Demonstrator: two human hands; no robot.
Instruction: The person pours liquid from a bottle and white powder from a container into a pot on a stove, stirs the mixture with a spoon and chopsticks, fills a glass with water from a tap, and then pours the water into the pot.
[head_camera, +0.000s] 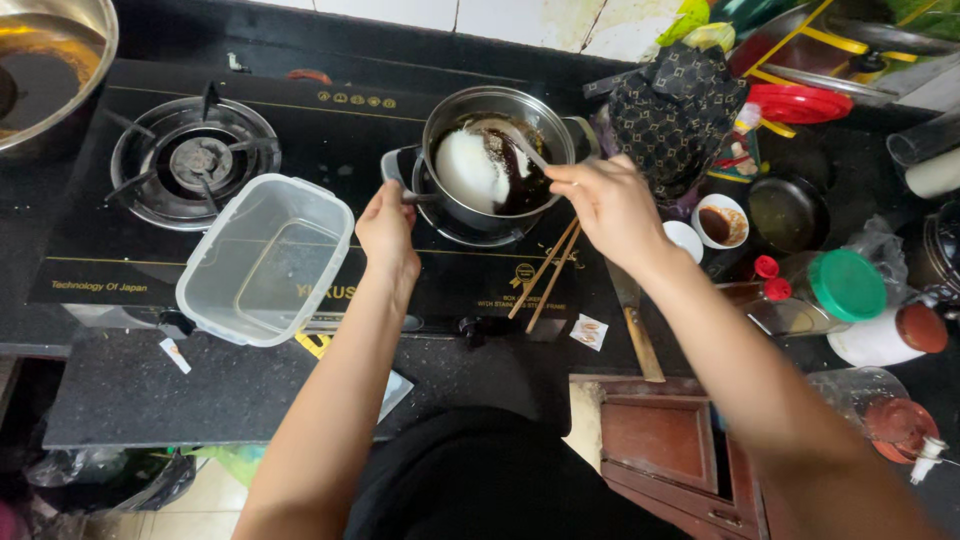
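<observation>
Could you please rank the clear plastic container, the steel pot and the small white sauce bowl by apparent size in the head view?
1. Clear plastic container, nearer the camera, so unsure.
2. Steel pot.
3. Small white sauce bowl.

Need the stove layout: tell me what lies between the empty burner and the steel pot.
In the head view, only bare black stovetop lies between the empty burner and the steel pot.

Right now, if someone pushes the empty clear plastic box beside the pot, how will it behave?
The clear plastic box looks empty and thin-walled, so it is probably light and would slide easily on the smooth black stove top. Its low, wide shape makes tipping unlikely. The walls may flex a little if squeezed.
</observation>
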